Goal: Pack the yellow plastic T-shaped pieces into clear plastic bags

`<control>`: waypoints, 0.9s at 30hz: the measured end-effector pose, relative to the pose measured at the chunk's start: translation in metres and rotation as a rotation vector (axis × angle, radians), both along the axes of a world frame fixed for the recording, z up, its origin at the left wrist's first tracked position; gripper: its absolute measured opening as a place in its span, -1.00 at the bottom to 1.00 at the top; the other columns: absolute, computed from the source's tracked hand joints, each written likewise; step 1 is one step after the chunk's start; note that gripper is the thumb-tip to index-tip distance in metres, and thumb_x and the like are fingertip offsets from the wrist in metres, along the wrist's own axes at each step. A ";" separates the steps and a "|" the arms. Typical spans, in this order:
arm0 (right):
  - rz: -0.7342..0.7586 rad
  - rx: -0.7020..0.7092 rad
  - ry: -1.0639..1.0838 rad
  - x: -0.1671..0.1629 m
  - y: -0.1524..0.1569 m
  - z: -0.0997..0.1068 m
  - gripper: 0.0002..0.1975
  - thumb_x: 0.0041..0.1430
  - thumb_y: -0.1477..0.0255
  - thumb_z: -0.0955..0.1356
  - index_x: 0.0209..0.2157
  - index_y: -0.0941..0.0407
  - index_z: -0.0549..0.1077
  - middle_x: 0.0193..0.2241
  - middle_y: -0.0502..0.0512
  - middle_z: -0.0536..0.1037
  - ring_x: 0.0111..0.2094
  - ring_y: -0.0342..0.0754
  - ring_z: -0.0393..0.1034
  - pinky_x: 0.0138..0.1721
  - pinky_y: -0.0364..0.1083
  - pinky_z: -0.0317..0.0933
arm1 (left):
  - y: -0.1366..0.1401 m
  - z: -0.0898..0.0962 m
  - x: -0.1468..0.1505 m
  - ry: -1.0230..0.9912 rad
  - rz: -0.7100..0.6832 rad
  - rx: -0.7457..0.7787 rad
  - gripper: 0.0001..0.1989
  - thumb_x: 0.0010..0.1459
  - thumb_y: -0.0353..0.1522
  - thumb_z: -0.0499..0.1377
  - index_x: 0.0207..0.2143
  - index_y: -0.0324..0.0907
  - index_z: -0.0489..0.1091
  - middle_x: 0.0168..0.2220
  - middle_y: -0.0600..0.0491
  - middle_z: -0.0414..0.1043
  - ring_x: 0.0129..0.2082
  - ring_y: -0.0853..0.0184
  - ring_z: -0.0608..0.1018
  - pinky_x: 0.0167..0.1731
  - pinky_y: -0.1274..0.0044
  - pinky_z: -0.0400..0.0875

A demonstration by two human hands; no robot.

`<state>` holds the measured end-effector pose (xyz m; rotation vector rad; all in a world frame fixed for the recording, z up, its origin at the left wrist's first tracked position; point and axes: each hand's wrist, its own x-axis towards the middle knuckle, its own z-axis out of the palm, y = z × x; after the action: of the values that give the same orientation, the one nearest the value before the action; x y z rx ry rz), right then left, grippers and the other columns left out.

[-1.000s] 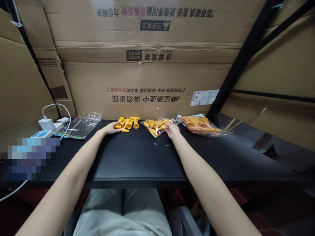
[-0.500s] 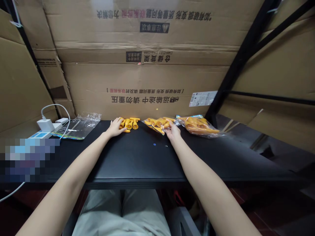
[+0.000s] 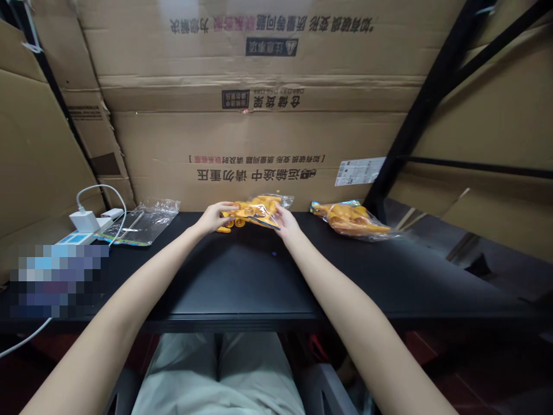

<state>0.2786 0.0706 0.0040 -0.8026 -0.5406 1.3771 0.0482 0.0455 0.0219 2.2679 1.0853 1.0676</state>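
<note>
My right hand [image 3: 286, 220] is closed on the right end of a clear plastic bag [image 3: 283, 200] with yellow plastic pieces [image 3: 263, 208] inside. The bag is tilted, above and partly in front of loose yellow pieces [image 3: 239, 223] with round, cup-like ends on the black table. My left hand [image 3: 213, 218] is at the left end of the bag, its fingers and thumb curled around yellow pieces; whether it also pinches the bag's edge I cannot tell. One loose yellow piece [image 3: 223, 229] lies just below the left thumb.
Another clear bag of yellow pieces [image 3: 352, 219] lies at the right. On the left are a flat clear bag [image 3: 144, 225], a white charger [image 3: 84, 220] with a cable and a blurred-out object [image 3: 56, 282]. Cardboard [image 3: 259, 132] stands behind the black table [image 3: 242, 282]; black shelf posts [image 3: 415, 121] rise at the right.
My right hand has brought the bag leftward and lifted it over the loose pieces, up to my left hand. My left hand has shifted slightly right. The right-hand bag stays in place.
</note>
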 end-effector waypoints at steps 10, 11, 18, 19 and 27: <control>0.099 0.004 0.163 -0.083 0.024 0.015 -0.82 0.23 0.36 0.24 -0.27 0.18 0.37 -0.45 0.07 0.50 -0.35 -0.14 0.46 -0.23 -0.15 0.39 | 0.019 0.006 -0.047 -0.415 0.348 -0.123 -0.69 0.02 -0.24 0.20 -0.27 -0.29 0.51 -0.33 -0.06 0.55 -0.45 0.31 0.57 -0.40 0.47 0.50; 0.119 0.007 0.162 -0.088 0.025 0.016 -0.81 0.24 0.33 0.22 -0.27 0.16 0.37 -0.43 0.08 0.49 -0.34 -0.14 0.46 -0.22 -0.15 0.39 | 0.020 0.007 -0.050 -0.444 0.376 -0.100 -0.73 0.03 -0.26 0.19 -0.30 -0.29 0.51 -0.40 -0.04 0.55 -0.42 0.30 0.57 -0.36 0.47 0.49; 0.018 0.101 -0.373 -0.084 0.013 0.004 -0.54 0.00 0.64 0.31 -0.03 0.05 0.35 -0.12 0.03 0.49 -0.31 -0.20 0.45 -0.12 -0.10 0.34 | 0.020 0.013 -0.058 -0.487 0.455 -0.048 -0.85 0.01 -0.34 0.16 -0.48 -0.24 0.45 -0.49 0.01 0.52 -0.39 0.28 0.58 -0.29 0.48 0.47; -0.003 0.164 -0.435 -0.079 0.010 0.003 -0.46 -0.07 0.67 0.34 -0.01 0.03 0.36 -0.09 0.02 0.48 -0.29 -0.20 0.45 -0.10 -0.10 0.33 | 0.020 0.014 -0.057 -0.484 0.451 -0.045 -0.86 0.01 -0.34 0.16 -0.49 -0.24 0.45 -0.49 0.00 0.52 -0.39 0.28 0.58 -0.29 0.48 0.47; 0.168 0.456 -0.616 -0.053 -0.015 0.009 -0.58 -0.26 0.65 0.47 -0.24 0.13 0.53 -0.14 0.05 0.54 -0.42 -0.18 0.46 -0.24 -0.10 0.40 | 0.021 0.024 -0.037 -0.534 0.399 -0.055 -0.87 -0.02 -0.37 0.16 -0.50 -0.26 0.44 -0.50 0.01 0.51 -0.43 0.31 0.57 -0.31 0.49 0.48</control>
<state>0.2257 0.0557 0.0132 -0.8071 -1.3739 1.0743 0.0110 0.0662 0.0460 1.6026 1.3223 1.6516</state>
